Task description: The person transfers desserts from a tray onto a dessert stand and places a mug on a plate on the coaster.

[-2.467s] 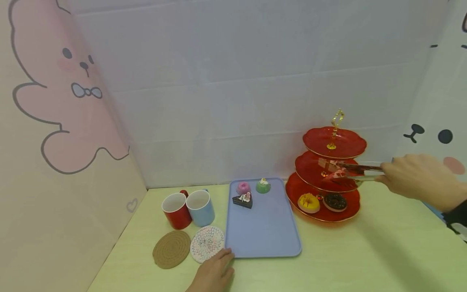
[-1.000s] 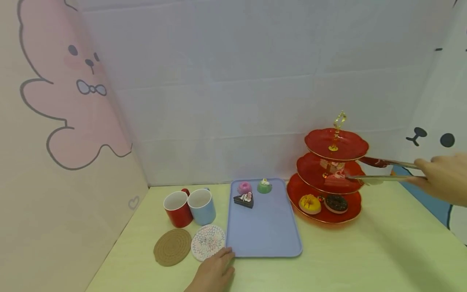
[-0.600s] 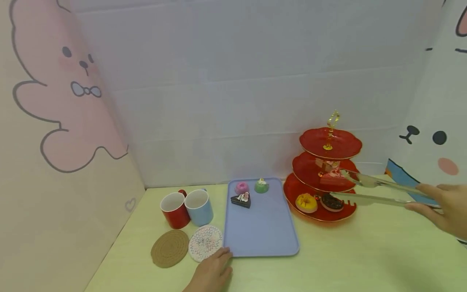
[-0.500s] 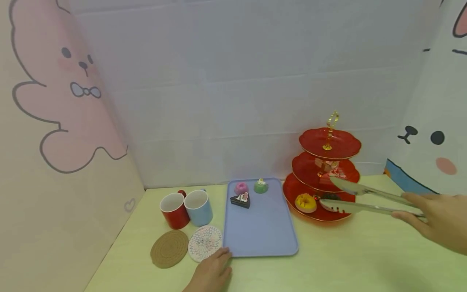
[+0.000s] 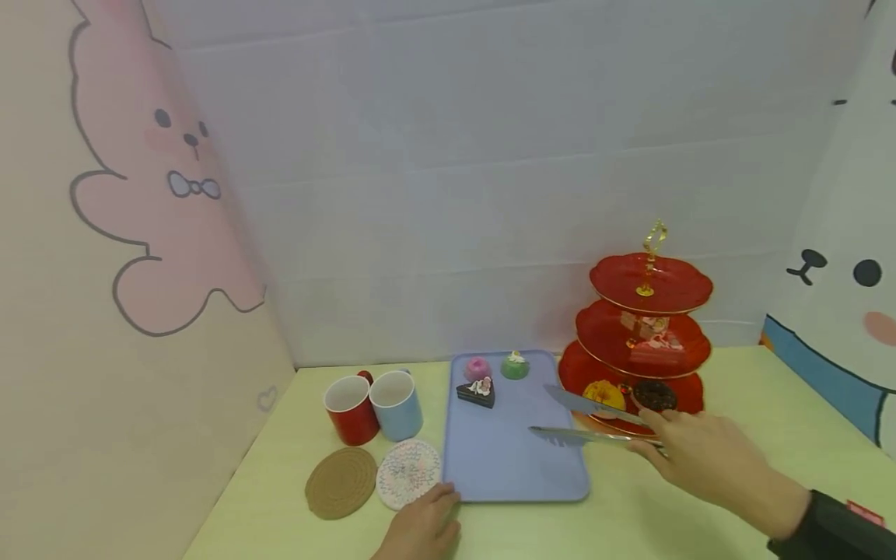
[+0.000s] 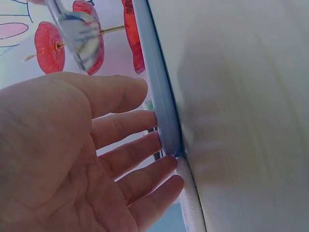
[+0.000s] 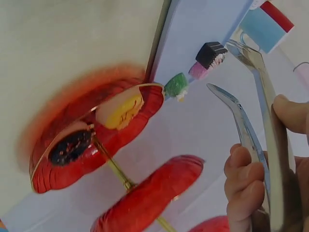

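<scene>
My right hand (image 5: 714, 459) grips metal tongs (image 5: 595, 407), whose arms stand apart over the right side of the light blue tray (image 5: 511, 470). Nothing is between their tips. On the tray's far left part sit a chocolate cake slice (image 5: 476, 394), a pink ring-shaped sweet (image 5: 478, 369) and a green dessert (image 5: 515, 367) with a white top. With fingers nearly straight, my left hand (image 5: 420, 525) touches the tray's near left corner. In the left wrist view, its lower fingertips lie by the edge of the patterned coaster (image 6: 193, 208).
Right of the tray rises a red three-tier stand (image 5: 682, 286). Cake slices (image 5: 658, 354) lie on its middle tier; a yellow doughnut (image 5: 602, 395) and a chocolate doughnut (image 5: 654, 395) below. Left are a red mug (image 5: 353, 420), a blue mug (image 5: 399, 412) and a brown coaster (image 5: 341, 482).
The tongs have come away from the cake slices on the middle tier, swung right, then lowered and moved left over the tray. The slices stay on the tier. My left hand keeps its place.
</scene>
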Available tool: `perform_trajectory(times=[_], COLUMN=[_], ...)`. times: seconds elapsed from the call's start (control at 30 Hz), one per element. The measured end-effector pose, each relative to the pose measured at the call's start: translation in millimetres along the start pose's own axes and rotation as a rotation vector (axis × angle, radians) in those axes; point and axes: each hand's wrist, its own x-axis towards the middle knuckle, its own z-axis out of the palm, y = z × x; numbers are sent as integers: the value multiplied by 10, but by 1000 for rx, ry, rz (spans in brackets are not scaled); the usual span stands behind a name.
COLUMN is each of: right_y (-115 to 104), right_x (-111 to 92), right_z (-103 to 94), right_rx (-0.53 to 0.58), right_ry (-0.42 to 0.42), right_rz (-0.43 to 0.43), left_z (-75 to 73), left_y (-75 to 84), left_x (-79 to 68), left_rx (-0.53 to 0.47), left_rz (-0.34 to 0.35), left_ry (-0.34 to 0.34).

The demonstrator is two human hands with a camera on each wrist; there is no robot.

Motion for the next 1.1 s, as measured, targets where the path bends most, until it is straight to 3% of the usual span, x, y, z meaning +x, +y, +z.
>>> perform_trajectory(times=[0.1, 0.33, 0.67, 0.83, 1.1], right_y=[-110, -244, -301, -343, -381], right_x=[214, 623, 987, 1136, 1265], right_z=[125, 417, 634, 654, 619], right_rx=[46, 43, 44, 63, 97], right_ry=[4, 163, 107, 118, 70], right_rz=[-18, -90, -82, -116, -146], left_z=[8, 87, 112, 87, 48], left_y=[-4, 33, 100, 65, -3], left_x=[-3, 27, 63, 60, 30], left_rx=[9, 53, 105, 115, 128], left_rz=[9, 20, 32, 44, 25], left_ry=[9, 1, -11, 16, 30])
